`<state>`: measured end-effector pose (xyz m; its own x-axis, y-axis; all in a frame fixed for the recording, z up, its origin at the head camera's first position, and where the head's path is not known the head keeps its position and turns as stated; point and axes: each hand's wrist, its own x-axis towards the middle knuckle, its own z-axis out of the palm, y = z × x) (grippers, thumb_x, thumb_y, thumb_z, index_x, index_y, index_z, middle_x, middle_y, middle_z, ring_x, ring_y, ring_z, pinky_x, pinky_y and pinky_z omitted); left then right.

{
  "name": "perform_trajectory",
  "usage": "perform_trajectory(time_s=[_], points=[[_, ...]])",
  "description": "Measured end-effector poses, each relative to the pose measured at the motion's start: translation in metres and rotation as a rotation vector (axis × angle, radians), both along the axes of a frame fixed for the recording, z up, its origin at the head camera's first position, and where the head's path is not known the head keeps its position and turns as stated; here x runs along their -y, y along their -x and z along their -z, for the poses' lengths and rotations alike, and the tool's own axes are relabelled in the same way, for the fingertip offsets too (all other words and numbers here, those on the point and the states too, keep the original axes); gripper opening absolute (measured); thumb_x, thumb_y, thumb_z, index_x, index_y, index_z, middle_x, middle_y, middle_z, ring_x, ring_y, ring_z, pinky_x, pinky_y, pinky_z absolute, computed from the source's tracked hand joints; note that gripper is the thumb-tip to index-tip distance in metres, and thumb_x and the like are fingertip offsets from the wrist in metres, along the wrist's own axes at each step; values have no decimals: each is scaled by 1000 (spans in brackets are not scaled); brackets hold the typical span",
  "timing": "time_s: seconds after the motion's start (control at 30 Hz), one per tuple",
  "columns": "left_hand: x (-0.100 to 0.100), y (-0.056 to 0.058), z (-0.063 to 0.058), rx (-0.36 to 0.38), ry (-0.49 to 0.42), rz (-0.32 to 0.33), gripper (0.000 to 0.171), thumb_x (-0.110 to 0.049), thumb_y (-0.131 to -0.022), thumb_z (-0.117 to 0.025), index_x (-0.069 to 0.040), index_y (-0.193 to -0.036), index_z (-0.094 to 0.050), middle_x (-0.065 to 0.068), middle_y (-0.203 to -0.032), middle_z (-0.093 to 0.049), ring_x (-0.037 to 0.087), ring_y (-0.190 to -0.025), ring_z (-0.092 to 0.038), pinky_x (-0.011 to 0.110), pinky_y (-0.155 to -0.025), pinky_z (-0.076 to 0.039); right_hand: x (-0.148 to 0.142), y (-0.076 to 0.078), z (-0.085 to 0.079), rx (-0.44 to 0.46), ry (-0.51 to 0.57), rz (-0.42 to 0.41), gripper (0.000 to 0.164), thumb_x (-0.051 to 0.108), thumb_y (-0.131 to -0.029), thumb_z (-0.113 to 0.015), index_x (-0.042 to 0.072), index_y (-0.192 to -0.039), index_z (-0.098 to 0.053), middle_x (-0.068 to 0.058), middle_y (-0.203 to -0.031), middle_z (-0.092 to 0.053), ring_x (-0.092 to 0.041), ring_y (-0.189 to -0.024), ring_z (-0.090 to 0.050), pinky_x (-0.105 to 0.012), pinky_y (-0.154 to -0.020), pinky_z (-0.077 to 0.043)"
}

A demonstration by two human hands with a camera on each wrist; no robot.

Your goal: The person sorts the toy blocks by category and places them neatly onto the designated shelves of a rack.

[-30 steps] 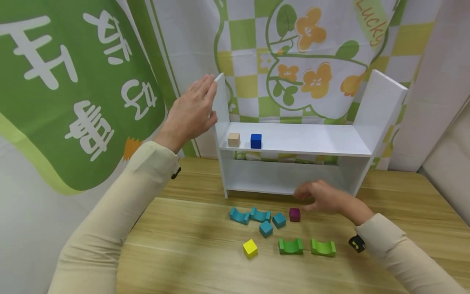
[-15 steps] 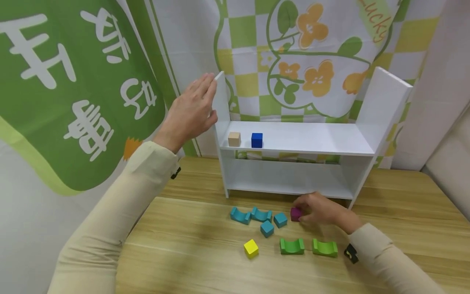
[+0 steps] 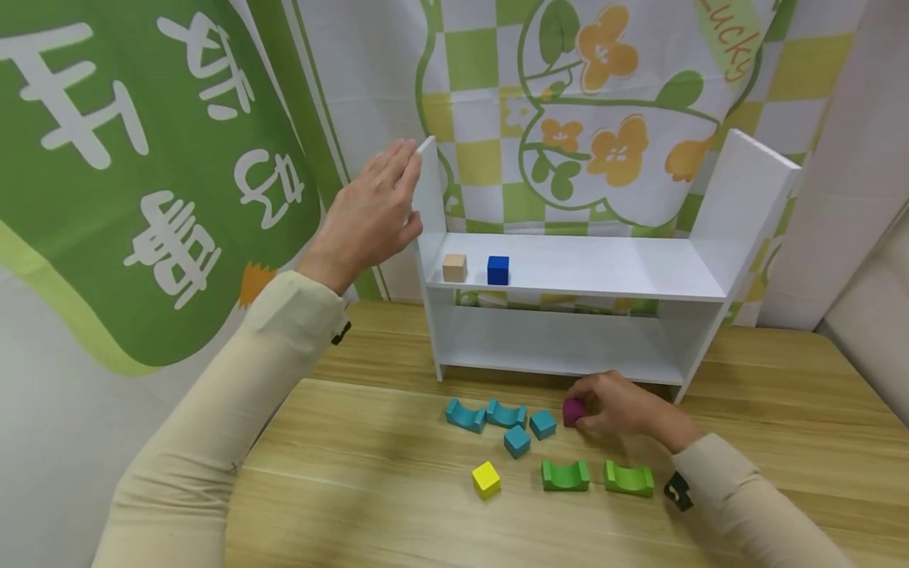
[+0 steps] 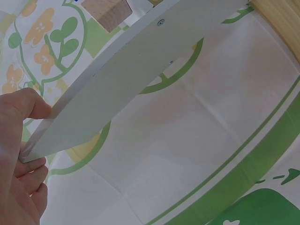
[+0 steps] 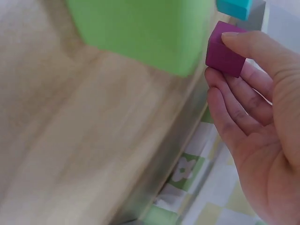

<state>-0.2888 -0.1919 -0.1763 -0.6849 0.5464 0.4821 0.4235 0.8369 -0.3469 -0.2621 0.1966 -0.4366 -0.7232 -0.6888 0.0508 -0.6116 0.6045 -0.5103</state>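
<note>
My left hand [image 3: 369,217] holds the top of the left side panel of a white shelf [image 3: 568,264]. The left wrist view shows the thumb on one face of the panel [image 4: 108,89] and the fingers on the other. Low in front of the shelf, my right hand [image 3: 628,404] pinches a purple cube [image 5: 227,49] between thumb and fingers. Left of that hand lie two teal cubes [image 3: 543,424] and two teal curved blocks [image 3: 465,416]. Nearer me are two green curved blocks [image 3: 564,476] and a yellow cube [image 3: 486,480].
On the shelf's upper board stand a plain wooden cube [image 3: 454,268] and a blue cube [image 3: 499,270]. The lower board [image 3: 554,339] is just above the wooden table [image 3: 355,473]. A patterned curtain [image 3: 476,118] hangs behind, and a green printed cloth [image 3: 142,158] at the left.
My right hand has come down to the purple cube and taken hold of it. The cube is now slightly tilted. My left hand has stayed on the side panel.
</note>
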Motion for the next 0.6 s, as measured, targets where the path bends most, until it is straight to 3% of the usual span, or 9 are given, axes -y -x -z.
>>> perform_trajectory(time_s=[0.2, 0.4, 0.6], points=[[0, 0, 0, 2, 4, 1, 68, -17, -103, -57, 13, -159, -31, 27, -171, -30, 39, -161, -29, 46, -136, -23, 2, -3, -17, -60, -3, -39, 27, 7, -88, -80, 3, -115, -76, -5, -107, -77, -14, -95, -72, -29, -80, -66], [0, 0, 0, -6, 7, -7, 69, -18, -103, -57, 12, -159, -31, 27, -171, -30, 39, -161, -30, 46, -135, -24, 7, -7, -45, -109, 24, -90, 26, 6, -89, -78, 2, -114, -77, -4, -105, -79, -12, -91, -74, -36, -79, -68], [0, 0, 0, 1, 9, -8, 68, -18, -104, -56, 12, -159, -31, 27, -171, -30, 40, -161, -30, 47, -136, -23, 9, -12, -81, -109, -32, -49, 30, 10, -91, -80, 3, -119, -77, -3, -108, -79, -15, -95, -76, -35, -83, -68]])
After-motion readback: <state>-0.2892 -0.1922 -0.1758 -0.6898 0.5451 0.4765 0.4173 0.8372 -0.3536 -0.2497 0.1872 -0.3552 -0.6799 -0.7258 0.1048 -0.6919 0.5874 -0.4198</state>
